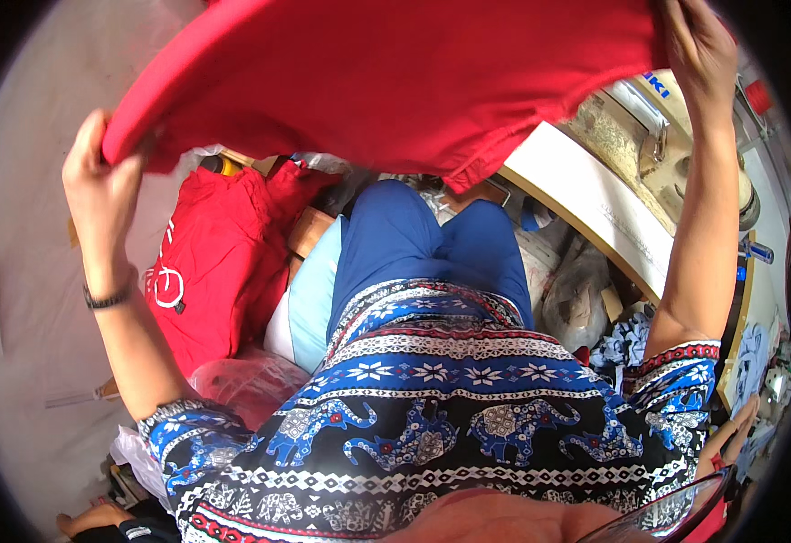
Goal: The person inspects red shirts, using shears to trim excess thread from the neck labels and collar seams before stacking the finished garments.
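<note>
Left fingers (90,138) and right fingers (681,34) grasp a red cloth (395,86) spread between them. Below the left fingers lies a white-printed red bundle (223,262).

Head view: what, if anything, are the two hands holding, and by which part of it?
The red cloth, held up stretched between both: left grip on its left edge, right grip on its right edge.
</note>
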